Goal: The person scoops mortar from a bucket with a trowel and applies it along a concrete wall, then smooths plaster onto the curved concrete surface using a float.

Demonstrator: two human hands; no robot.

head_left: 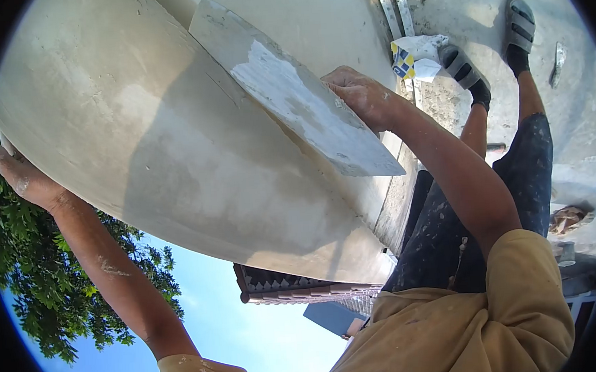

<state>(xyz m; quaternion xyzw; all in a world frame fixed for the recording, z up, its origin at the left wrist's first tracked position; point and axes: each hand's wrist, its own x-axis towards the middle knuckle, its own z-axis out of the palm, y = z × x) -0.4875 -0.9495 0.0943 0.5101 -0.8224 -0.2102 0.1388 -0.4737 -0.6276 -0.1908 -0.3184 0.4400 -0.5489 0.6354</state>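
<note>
My right hand (pixel 361 99) is closed at the long edge of a wide flat metal blade (pixel 300 104); its grip is hidden behind the blade. White paste is smeared along the blade, which lies slantwise close to a ridge in the plastered surface. My left hand (pixel 23 177) is at the outer edge of the curved, beige plastered wall (pixel 193 144), with the visible fingers apart and the others hidden. Whitish residue marks both arms. Darker, damp-looking patches and shadows show on the plaster.
A white bag with a yellow and blue print (pixel 418 54) lies by my sandalled feet (pixel 467 70). Long metal strips (pixel 393 6) and a short strip (pixel 559 63) are on the floor. Beyond the wall are tree leaves (pixel 50 269), a tiled roof edge (pixel 297 288) and sky.
</note>
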